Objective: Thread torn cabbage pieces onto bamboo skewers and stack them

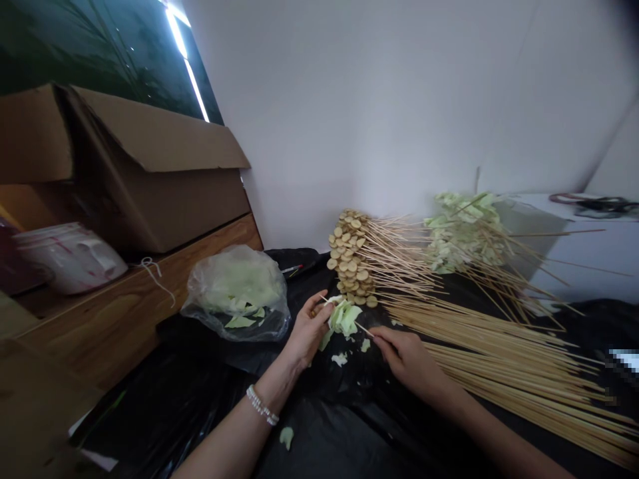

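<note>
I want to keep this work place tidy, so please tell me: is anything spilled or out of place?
Yes: small leaf scraps lie loose on the black plastic near the leaves on the stick, and another piece lies nearer the camera. They look dropped, being outside the clear bag and off the stick.

A wrinkly black sheet point(344, 439) is spread out. On its left sits a clear bag point(197, 311) of leaves point(240, 322). Leaf bits point(339, 360) lie in the middle. Bare sticks point(504, 362) lie on the right, with round slices point(349, 256) on thin sticks point(399, 259) and leafy sticks point(466, 229) behind them. A wood shelf point(117, 324) holds a box point(184, 203) and a jug point(74, 256).
</note>
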{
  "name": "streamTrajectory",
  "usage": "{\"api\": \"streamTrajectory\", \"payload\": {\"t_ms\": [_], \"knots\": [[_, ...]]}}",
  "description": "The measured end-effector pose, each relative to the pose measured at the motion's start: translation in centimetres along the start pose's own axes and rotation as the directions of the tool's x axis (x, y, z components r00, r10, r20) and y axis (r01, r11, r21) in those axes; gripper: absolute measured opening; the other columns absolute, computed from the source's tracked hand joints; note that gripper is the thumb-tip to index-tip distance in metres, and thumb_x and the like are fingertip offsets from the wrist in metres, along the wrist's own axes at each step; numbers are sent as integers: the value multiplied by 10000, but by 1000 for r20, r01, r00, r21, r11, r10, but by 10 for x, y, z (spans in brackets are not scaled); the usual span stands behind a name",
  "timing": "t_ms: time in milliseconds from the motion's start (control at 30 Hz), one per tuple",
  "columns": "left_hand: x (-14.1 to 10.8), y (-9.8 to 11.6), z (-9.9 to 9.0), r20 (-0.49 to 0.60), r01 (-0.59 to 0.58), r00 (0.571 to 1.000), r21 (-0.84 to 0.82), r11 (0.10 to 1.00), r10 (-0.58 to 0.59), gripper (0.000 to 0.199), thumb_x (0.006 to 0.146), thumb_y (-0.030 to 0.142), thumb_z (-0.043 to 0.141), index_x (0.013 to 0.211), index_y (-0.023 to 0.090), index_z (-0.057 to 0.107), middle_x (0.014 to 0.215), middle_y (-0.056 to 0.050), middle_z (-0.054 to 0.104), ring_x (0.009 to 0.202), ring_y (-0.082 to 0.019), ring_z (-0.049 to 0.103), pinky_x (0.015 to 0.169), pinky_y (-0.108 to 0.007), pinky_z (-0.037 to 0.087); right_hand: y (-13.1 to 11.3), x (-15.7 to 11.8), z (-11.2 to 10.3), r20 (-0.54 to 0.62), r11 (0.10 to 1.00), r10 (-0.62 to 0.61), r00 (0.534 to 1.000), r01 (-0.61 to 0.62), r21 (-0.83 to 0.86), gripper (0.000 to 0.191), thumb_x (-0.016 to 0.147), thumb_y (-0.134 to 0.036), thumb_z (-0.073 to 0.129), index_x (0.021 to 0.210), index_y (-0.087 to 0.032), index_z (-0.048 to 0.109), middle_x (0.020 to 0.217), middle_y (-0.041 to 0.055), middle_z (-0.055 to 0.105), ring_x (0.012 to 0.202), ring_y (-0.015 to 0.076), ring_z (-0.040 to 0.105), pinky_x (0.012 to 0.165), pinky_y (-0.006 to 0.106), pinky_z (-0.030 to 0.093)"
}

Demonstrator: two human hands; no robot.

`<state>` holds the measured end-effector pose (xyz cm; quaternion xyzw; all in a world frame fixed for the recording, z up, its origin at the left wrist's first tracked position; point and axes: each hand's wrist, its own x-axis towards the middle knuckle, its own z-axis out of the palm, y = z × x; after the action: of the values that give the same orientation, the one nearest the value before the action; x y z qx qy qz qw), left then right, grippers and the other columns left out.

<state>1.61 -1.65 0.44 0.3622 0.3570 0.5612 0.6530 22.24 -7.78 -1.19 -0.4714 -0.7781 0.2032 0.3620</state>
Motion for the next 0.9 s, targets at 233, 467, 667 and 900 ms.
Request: {"api": "streamTrajectory", "payload": {"t_ms": [233, 467, 667, 900], "knots": [[4, 10, -2, -118, -72, 991, -48, 996, 66, 600, 582, 293, 866, 1106, 166, 603, 958, -78, 718, 747, -161, 672, 657, -256, 521, 2, 2, -15, 12, 992, -1, 1000, 3, -129, 260, 934, -254, 419, 1044, -225, 653, 947, 34, 713, 859, 189, 650, 768, 295, 451], [3, 10, -1, -103, -34, 994, -77, 996, 26, 531, 584, 294, 868, 1049, 184, 637, 941, -45, 709, 753, -135, 664, 684, -233, 523, -5, 14, -49, -110, 984, -50, 993, 30, -176, 245, 942, -251, 400, 896, -208, 637, 813, 22, 674, 756, 162, 610, 712, 278, 442], [3, 8, -6, -63, 38, 997, -19, 999, -39, 484, 661, 262, 822, 1105, 197, 642, 939, -57, 701, 779, -118, 660, 689, -204, 506, -8, 17, -103, -567, 998, -27, 823, -14, -68, 260, 942, -335, 426, 1055, -189, 608, 726, 7, 624, 542, 115, 545, 521, 233, 436], [7, 2, -8, -35, 92, 995, 14, 996, -91, 381, 661, 241, 806, 1013, 162, 684, 854, -40, 694, 712, -92, 639, 650, -172, 481, 28, 55, -213, -829, 970, -84, 553, -145, -195, 339, 947, -202, 383, 1249, -133, 520, 867, 70, 660, 513, 69, 546, 502, 200, 440]]}}
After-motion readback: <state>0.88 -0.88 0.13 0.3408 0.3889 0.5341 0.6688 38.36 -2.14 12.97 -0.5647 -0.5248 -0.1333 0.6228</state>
